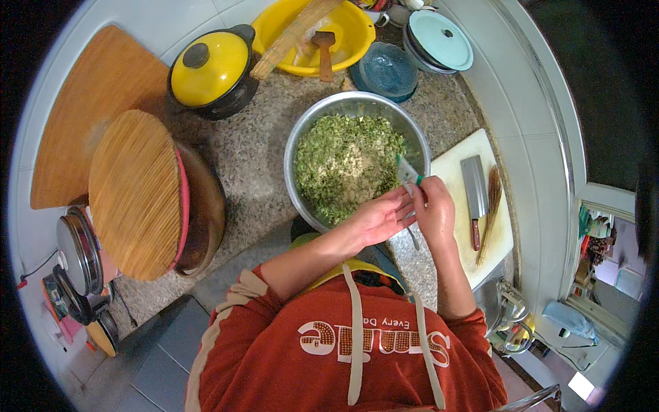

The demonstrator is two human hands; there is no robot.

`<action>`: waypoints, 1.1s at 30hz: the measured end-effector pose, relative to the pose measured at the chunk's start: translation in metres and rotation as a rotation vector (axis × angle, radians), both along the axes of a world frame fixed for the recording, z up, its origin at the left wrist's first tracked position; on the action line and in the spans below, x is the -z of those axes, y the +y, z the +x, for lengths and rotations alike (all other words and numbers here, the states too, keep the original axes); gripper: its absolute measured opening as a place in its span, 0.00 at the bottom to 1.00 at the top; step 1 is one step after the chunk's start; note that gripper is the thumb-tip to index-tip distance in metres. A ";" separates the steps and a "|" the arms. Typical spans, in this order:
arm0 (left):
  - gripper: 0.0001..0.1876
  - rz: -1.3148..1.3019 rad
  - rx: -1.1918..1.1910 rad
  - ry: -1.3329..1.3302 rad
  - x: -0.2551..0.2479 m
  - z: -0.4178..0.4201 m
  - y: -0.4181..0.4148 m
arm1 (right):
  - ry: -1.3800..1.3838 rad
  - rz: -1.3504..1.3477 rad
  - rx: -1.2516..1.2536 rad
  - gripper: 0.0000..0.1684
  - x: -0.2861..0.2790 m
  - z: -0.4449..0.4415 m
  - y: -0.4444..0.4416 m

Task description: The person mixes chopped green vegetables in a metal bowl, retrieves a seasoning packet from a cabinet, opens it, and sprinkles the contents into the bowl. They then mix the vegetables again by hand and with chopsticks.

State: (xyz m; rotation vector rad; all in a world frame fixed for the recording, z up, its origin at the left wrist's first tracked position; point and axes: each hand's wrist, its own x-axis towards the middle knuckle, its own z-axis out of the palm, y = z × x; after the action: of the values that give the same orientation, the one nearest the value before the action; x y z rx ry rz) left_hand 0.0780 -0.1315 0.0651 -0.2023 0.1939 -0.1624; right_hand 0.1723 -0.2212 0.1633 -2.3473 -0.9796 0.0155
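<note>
A metal bowl [291, 170] in front of me holds finely chopped greens [329, 141], with a pale brown powder [358, 175] heaped over the middle. My right hand [435, 206] pinches a small clear plastic packet [408, 169] with green edges, above the bowl's right side. My left hand [378, 219] is palm up at the near rim, its fingers reaching under the packet and meeting the right hand. Below the fingers, a thin metal handle [413, 238] sticks out; its other end is hidden. Whether the left fingers grip anything is unclear.
Right of the bowl, a white cutting board [453, 170] carries a cleaver [474, 185] and a straw whisk [491, 206]. Behind stand a yellow-lidded pot [211, 67], a yellow basin [355, 31] and blue glass bowls [388, 69]. A large slatted round lid [136, 195] tops a vessel at left.
</note>
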 end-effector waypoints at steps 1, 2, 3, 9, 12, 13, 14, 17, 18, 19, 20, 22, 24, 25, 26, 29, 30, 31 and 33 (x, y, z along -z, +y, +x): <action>0.21 -0.003 -0.004 -0.008 -0.001 0.001 -0.001 | -0.013 -0.017 -0.034 0.07 0.000 0.001 0.001; 0.21 0.016 0.001 -0.002 -0.002 0.002 -0.002 | 0.047 0.017 0.027 0.07 -0.003 -0.004 -0.001; 0.20 0.034 0.004 0.009 -0.004 0.001 -0.003 | 0.027 0.001 0.022 0.07 -0.003 -0.003 -0.003; 0.19 0.073 -0.012 0.039 0.001 0.000 -0.005 | 0.035 0.065 0.072 0.06 -0.007 -0.012 0.000; 0.18 0.055 -0.012 0.074 -0.001 -0.002 -0.002 | 0.017 0.019 -0.015 0.06 0.007 -0.006 -0.001; 0.18 0.046 -0.009 0.083 -0.003 -0.001 -0.001 | 0.026 0.004 -0.051 0.06 0.007 -0.004 0.000; 0.16 0.058 0.009 0.123 -0.005 -0.003 0.000 | -0.043 0.067 -0.058 0.05 0.005 -0.006 0.002; 0.15 0.080 -0.039 0.092 -0.007 -0.008 0.005 | 0.055 0.092 -0.033 0.06 0.015 -0.005 0.005; 0.13 0.099 -0.054 0.128 -0.011 -0.008 0.005 | 0.184 0.039 0.014 0.08 0.015 -0.006 0.007; 0.13 0.115 -0.074 0.115 -0.004 -0.009 0.005 | 0.324 0.106 0.066 0.09 0.017 -0.009 0.010; 0.12 0.132 -0.094 0.103 0.008 -0.010 0.005 | 0.463 0.174 0.118 0.10 0.022 -0.012 0.013; 0.11 0.167 -0.112 0.227 0.006 -0.012 0.008 | 0.660 0.253 0.165 0.12 0.033 -0.012 0.012; 0.11 0.193 -0.124 0.247 0.006 -0.015 0.013 | 0.770 0.302 0.165 0.12 0.041 -0.013 0.011; 0.11 0.207 -0.130 0.256 0.005 -0.017 0.016 | 0.824 0.327 0.166 0.12 0.044 -0.014 0.011; 0.12 0.234 -0.158 0.277 0.004 -0.018 0.018 | 0.836 0.336 0.163 0.12 0.048 -0.014 0.010; 0.12 0.323 -0.173 0.251 0.007 -0.020 0.025 | 0.853 0.328 0.163 0.12 0.054 -0.015 0.008; 0.11 0.349 -0.175 0.302 0.002 -0.020 0.027 | 0.845 0.307 0.173 0.12 0.055 -0.016 0.008; 0.11 0.344 -0.177 0.313 0.002 -0.020 0.028 | 0.837 0.286 0.184 0.12 0.056 -0.016 0.008; 0.09 0.335 -0.179 0.335 0.002 -0.022 0.030 | 0.862 0.291 0.175 0.11 0.060 -0.016 0.007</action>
State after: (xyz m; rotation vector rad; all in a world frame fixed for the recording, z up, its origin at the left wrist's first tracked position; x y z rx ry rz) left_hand 0.0562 -0.1015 0.0630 0.0888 0.5297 0.0850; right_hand 0.1564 -0.2143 0.1031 -1.8446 -0.3160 0.7018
